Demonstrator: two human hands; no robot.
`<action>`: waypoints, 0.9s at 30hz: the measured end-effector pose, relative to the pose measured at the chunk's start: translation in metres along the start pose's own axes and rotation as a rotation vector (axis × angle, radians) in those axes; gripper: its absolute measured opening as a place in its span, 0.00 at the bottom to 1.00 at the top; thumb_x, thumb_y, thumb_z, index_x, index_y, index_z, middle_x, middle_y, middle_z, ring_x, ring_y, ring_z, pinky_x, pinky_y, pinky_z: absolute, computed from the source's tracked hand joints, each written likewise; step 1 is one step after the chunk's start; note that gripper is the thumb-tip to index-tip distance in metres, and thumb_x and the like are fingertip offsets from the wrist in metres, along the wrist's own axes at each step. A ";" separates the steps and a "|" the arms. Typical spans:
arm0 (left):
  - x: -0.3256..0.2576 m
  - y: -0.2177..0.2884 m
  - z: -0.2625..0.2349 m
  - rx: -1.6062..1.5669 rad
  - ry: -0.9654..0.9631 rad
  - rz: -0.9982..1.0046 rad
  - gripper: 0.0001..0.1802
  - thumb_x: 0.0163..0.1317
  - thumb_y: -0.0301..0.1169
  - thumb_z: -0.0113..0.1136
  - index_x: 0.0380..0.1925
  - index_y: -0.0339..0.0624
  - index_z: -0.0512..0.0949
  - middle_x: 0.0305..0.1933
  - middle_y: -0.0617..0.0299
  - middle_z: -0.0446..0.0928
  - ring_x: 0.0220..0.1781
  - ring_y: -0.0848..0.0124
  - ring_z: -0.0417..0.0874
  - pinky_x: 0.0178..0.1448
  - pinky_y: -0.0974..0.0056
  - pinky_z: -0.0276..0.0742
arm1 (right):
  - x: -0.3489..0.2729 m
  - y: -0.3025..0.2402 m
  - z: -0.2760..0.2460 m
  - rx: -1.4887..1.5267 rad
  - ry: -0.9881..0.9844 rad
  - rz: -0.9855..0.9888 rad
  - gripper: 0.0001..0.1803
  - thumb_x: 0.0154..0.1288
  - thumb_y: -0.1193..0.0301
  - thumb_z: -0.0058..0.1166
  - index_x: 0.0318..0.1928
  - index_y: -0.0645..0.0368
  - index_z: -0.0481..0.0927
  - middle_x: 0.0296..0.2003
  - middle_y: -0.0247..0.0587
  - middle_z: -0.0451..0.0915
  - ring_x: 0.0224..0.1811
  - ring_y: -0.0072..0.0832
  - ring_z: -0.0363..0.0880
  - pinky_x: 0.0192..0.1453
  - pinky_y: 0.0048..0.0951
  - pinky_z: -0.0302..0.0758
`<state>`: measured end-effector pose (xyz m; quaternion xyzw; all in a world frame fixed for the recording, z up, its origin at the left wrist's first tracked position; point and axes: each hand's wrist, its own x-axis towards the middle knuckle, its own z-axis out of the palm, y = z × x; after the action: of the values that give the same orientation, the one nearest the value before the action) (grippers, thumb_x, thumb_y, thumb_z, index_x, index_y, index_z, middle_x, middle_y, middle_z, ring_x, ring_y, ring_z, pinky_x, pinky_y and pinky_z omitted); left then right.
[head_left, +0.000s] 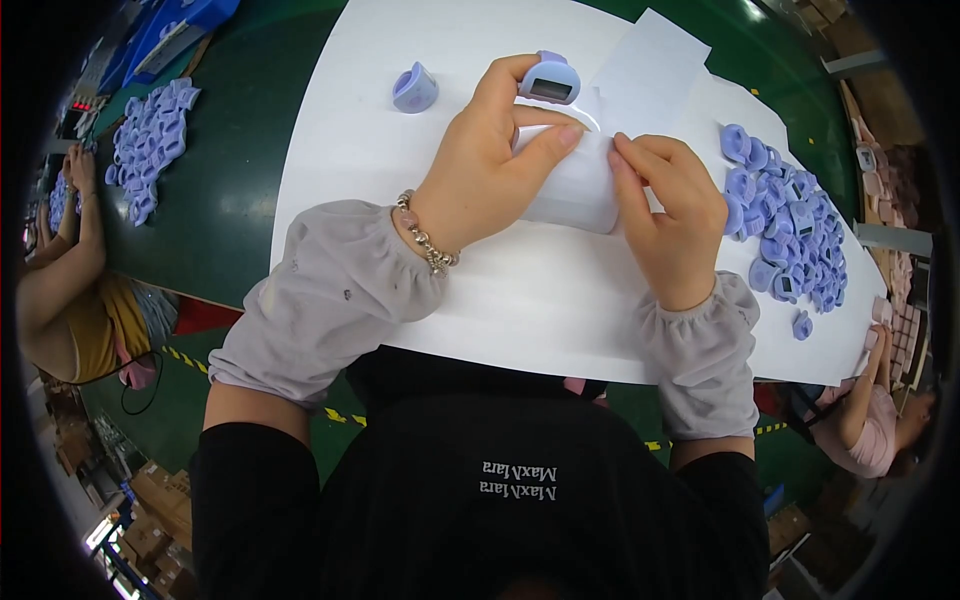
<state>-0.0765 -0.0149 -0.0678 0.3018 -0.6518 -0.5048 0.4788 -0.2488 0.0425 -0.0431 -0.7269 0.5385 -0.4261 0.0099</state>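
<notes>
Pinching a small white plastic bag [570,190] between both hands, the person works over a white paper sheet [380,170] on the green table [230,200]; the left hand [490,170] closes thumb and fingers on the bag's upper edge while its fingertips also grip a lilac clip-on counter with a dark screen [549,80]; the right hand [670,215] nips the bag's right edge. Judging by this, the bag mouth is being opened to take the counter; next, the mouth wants spreading wider before the counter slides in. Another counter [414,88] lies apart; a lilac pile [790,235] sits right.
</notes>
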 end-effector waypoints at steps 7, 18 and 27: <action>0.000 0.005 -0.002 -0.076 -0.038 -0.086 0.24 0.62 0.30 0.59 0.55 0.30 0.66 0.51 0.54 0.75 0.47 0.71 0.78 0.47 0.70 0.74 | 0.004 -0.004 -0.003 0.088 0.011 0.044 0.09 0.51 0.80 0.60 0.35 0.61 0.82 0.30 0.38 0.77 0.28 0.32 0.75 0.32 0.28 0.71; 0.002 0.004 -0.005 -0.006 -0.101 -0.104 0.27 0.64 0.27 0.58 0.58 0.34 0.57 0.44 0.55 0.80 0.46 0.75 0.78 0.49 0.72 0.74 | 0.005 0.000 -0.007 0.115 -0.088 -0.032 0.11 0.52 0.83 0.61 0.39 0.63 0.82 0.35 0.42 0.77 0.33 0.28 0.76 0.35 0.23 0.72; 0.003 0.014 -0.005 -0.067 -0.061 -0.170 0.27 0.61 0.28 0.60 0.57 0.34 0.59 0.45 0.56 0.79 0.47 0.75 0.78 0.50 0.73 0.72 | 0.009 0.009 -0.014 -0.069 -0.106 -0.225 0.10 0.51 0.82 0.61 0.37 0.63 0.83 0.34 0.42 0.78 0.34 0.29 0.77 0.35 0.24 0.72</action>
<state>-0.0715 -0.0153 -0.0535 0.3244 -0.6208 -0.5742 0.4239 -0.2637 0.0378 -0.0328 -0.8041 0.4664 -0.3670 -0.0345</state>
